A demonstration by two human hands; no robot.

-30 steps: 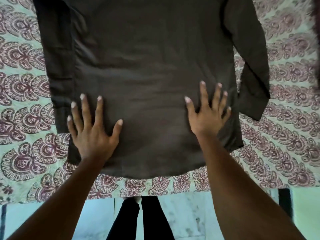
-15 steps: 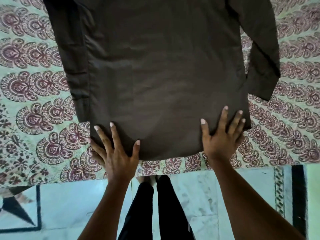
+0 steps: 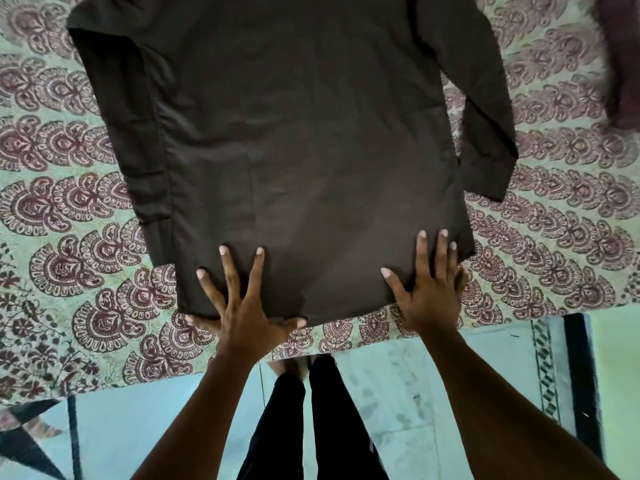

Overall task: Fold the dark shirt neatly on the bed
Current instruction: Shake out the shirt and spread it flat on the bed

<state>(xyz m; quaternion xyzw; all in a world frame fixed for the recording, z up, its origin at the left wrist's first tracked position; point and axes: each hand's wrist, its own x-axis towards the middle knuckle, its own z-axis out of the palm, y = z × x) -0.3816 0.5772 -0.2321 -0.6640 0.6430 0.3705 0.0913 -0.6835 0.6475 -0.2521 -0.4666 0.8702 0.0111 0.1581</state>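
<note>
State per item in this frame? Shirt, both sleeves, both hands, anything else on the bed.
Dark brown long-sleeved shirt: spread flat, unfolded, hem toward the person.
Left sleeve: lying straight along the body.
Right sleeve: angled outward, cuff on the bedsheet.
Left hand: fingers spread, pressing the hem.
Right hand: fingers straight, pressing the hem's right corner.
Patterned green and maroon bedsheet: lying under the shirt.
Maroon cloth: blurred, state unclear.

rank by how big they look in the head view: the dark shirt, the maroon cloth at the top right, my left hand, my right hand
1. dark shirt, by far the largest.
2. maroon cloth, though the frame edge cuts it off, so its full size is unknown.
3. left hand and right hand: they look alike, so no ranking between them.
</note>
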